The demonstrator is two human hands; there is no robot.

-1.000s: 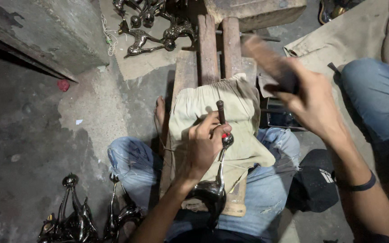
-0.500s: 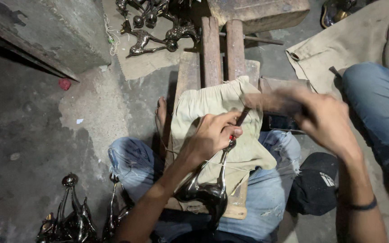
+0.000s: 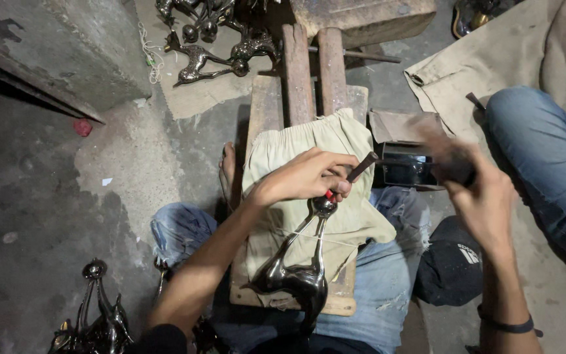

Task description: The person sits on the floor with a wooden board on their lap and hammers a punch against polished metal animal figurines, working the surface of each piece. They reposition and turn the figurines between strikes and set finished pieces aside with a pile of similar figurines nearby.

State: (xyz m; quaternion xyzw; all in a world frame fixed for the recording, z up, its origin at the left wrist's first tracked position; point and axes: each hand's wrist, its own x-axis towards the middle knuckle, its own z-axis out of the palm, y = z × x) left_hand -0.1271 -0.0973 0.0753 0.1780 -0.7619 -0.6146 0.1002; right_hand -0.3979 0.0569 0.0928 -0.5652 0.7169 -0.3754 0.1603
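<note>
currently mid-chiselling: left hand (image 3: 302,178) pinches punch (image 3: 359,168) on metal figurine (image 3: 296,275), right hand (image 3: 476,196) gripping blurred hammer (image 3: 437,152), next needs a square strike

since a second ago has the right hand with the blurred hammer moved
Yes. The right hand has dropped from beside the upright wooden slats toward the dark metal punch.

The left hand (image 3: 299,178) reaches forward from a bare forearm at lower left, its fingers (image 3: 335,172) curled into a closed grip, knuckles up. The right hand (image 3: 476,196), blurred, is raised at the right with its back toward the camera, fist closed, a dark band round the wrist below it.
</note>
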